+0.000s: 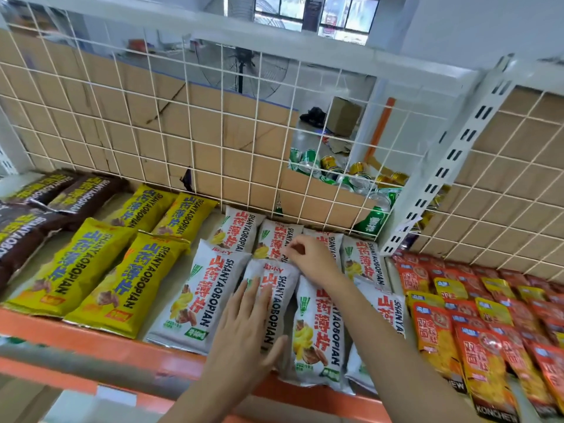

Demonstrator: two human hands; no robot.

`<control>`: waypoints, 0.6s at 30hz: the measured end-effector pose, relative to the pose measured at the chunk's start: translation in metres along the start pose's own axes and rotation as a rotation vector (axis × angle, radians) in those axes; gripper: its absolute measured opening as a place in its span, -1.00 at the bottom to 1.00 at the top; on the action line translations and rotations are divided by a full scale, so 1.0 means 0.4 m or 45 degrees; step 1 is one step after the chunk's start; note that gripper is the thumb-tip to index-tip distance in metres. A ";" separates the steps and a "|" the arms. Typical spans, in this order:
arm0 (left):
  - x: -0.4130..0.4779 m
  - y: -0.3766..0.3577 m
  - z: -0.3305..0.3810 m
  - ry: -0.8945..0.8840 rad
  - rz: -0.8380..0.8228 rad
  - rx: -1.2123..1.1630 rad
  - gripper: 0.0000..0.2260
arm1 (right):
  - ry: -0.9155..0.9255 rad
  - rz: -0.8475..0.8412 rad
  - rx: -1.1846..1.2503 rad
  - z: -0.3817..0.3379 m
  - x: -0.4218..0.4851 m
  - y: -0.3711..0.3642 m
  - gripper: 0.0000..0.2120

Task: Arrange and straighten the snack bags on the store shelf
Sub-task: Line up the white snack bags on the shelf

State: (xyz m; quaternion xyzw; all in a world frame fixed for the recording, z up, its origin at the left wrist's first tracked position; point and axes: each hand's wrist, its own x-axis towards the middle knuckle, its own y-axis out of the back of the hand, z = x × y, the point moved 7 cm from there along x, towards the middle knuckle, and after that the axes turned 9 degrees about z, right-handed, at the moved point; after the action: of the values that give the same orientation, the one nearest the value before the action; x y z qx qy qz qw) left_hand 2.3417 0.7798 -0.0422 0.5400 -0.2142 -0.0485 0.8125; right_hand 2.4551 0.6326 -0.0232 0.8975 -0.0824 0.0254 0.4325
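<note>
Several white snack bags lie flat on the shelf (pixel 100 335) in two rows. My left hand (pixel 247 334) lies flat with straight fingers on the middle front white bag (pixel 276 288). My right hand (pixel 308 257) reaches over it to the back row, its fingers curled at the lower edge of a back white bag (pixel 276 239), apparently pinching it. Another white bag (pixel 198 297) lies to the left and one (pixel 317 334) to the right, partly under my right forearm.
Yellow bags (pixel 73 267) and brown bags (pixel 21 230) lie to the left; red-orange packets (pixel 476 331) fill the right section. A white wire grid (pixel 195 123) backs the shelf, with a slotted upright post (pixel 439 178). Drink cans (pixel 345 175) lie behind the grid.
</note>
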 end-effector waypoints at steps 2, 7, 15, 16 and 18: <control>0.014 0.013 0.013 -0.020 0.022 -0.097 -0.36 | -0.007 0.087 0.010 0.014 -0.006 0.047 -0.82; 0.028 0.009 0.085 -0.153 0.004 -0.324 -0.47 | 0.008 0.109 -0.201 0.075 -0.040 0.131 -0.79; 0.032 -0.043 0.201 -0.274 -0.117 -0.163 -0.31 | 0.080 -0.231 -0.423 0.091 -0.096 0.124 -0.80; 0.034 -0.049 0.207 -0.269 -0.117 -0.087 -0.29 | 0.069 -0.235 -0.419 0.093 -0.093 0.121 -0.80; 0.035 -0.075 0.215 -0.237 -0.205 -0.006 -0.25 | 0.036 -0.242 -0.394 0.100 -0.087 0.114 -0.81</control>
State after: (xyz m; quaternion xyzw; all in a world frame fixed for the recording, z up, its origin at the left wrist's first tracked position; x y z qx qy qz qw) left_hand 2.3243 0.6894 -0.0370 0.5466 -0.2445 -0.1641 0.7839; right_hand 2.4122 0.5780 -0.0171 0.8234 0.0058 -0.0158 0.5672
